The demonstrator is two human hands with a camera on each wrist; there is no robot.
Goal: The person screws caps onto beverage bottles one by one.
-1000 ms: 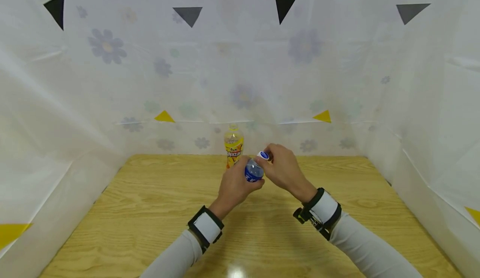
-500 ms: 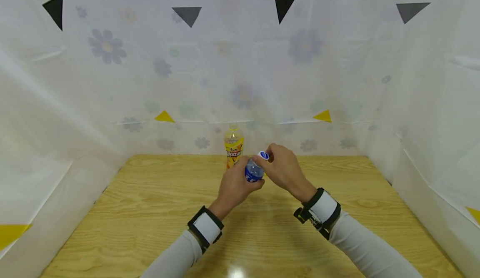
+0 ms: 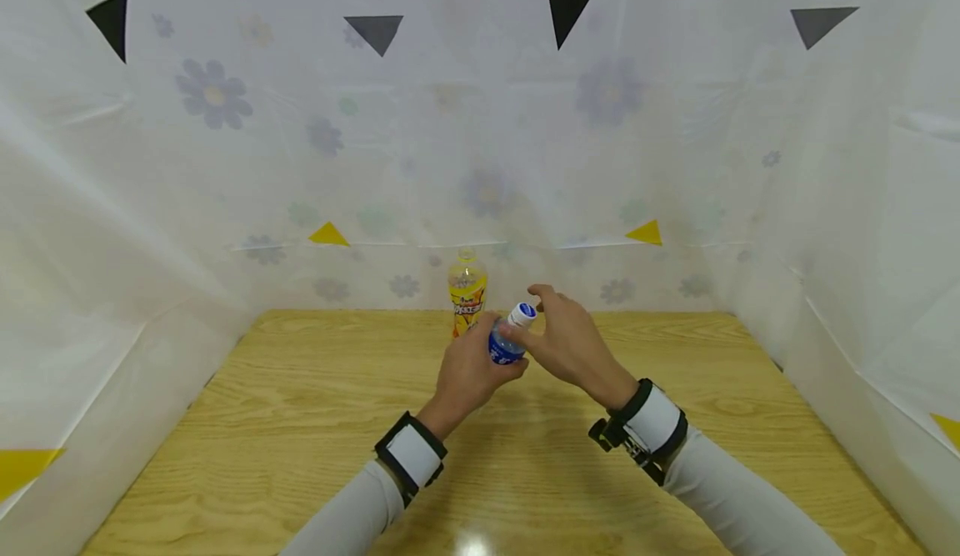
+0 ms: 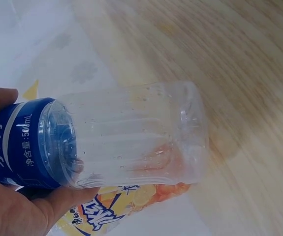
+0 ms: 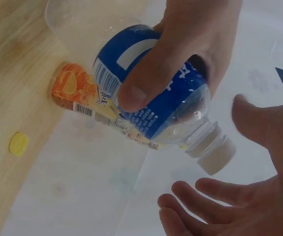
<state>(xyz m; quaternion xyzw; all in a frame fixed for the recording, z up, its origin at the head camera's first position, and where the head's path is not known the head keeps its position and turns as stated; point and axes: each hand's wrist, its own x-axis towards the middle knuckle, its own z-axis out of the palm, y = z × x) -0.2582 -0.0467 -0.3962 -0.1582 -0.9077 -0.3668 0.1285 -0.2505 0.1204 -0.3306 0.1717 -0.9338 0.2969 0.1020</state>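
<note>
My left hand [image 3: 467,370] grips a clear plastic bottle [image 4: 131,135] round its blue label. The bottle's lower body looks clear and bare of label in the left wrist view. A white cap [image 5: 217,156] sits on its neck. My right hand [image 3: 573,343] is beside the cap, its fingers spread and apart from it in the right wrist view. Behind the hands stands a second bottle [image 3: 467,289] with a yellow and orange label; its top shows no cap in the head view.
A loose yellow cap [image 5: 18,144] lies on the wood-grain table [image 3: 315,423]. Pale flower-patterned sheeting [image 3: 480,122] with black, grey and yellow triangles encloses the table at the back and sides.
My right hand's fingers were pinching the white cap; now they have spread away from it and more of the cap shows. My left hand and the bottle have hardly moved.
</note>
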